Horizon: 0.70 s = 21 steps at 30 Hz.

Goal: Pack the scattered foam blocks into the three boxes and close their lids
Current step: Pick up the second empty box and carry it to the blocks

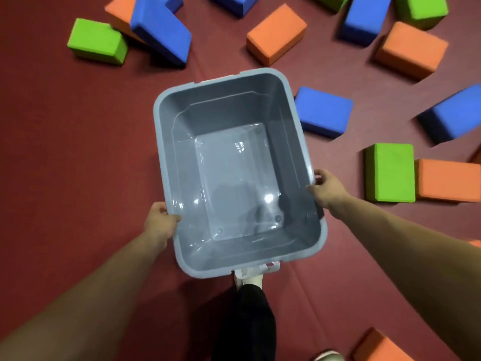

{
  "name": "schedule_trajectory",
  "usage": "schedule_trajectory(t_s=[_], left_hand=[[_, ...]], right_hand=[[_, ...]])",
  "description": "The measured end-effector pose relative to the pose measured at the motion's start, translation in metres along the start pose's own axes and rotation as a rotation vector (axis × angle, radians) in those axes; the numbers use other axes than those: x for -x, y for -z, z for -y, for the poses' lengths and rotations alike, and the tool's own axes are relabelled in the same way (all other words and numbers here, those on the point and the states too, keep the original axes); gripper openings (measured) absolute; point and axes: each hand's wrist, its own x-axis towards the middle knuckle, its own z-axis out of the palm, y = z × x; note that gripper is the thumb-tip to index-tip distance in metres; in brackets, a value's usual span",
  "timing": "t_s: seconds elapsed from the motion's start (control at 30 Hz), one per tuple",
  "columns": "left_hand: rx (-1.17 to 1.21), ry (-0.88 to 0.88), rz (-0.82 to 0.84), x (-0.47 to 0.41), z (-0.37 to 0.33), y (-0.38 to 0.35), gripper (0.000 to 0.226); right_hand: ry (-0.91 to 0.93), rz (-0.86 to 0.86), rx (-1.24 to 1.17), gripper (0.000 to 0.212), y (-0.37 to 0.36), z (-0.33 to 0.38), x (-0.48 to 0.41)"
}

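at the left rim of the box: left hand [159, 220] grips the near part of the long side, thumb laid over the edge, the other fingers hidden outside.
at the right rim: right hand [326, 188] holds the opposite long side, thumb inside the edge, fingers curled around the outside.
box: grey plastic box [177, 157], rectangular, top open, held between both hands in the middle of the view; the glossy bottom shows only reflections of light.
latch: white latch [268, 267] on the near short end.
under the near end: white shoe [250, 278] with black trouser leg [247, 321], the shoe partly covered by the box; if the box touches the floor, i cannot tell.
floor: dark red floor [78, 152] with seams.
right of the box: nearest blue block [324, 112] lies just beside the far right corner; upright green block [389, 171] stands further right and touches a low orange block [447, 179]; tilted blue block [458, 113] is at the right edge.
far side: centre orange block [276, 33] lies alone; right orange block [411, 49] is near a long blue block [364, 19].
far left: left green block [97, 40] lies beside a leaning blue block [161, 29], which rests on a hidden orange block [118, 11].
bottom right: corner orange block [377, 346], well apart from the box.
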Motion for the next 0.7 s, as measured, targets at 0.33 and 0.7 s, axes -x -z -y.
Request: schedule_trajectory(t_s=[0.33, 0.7], left_hand=[[-0.182, 0.091, 0.015, -0.058, 0.047, -0.028, 0.044], [-0.533, -0.512, 0.034, 0.082, -0.042, -0.148, 0.081]], right_hand=[[0.02, 0.184, 0.092, 0.061, -0.036, -0.019, -0.047], [-0.109, 0.132, -0.219, 0.07, 0.044, -0.148, 0.026]])
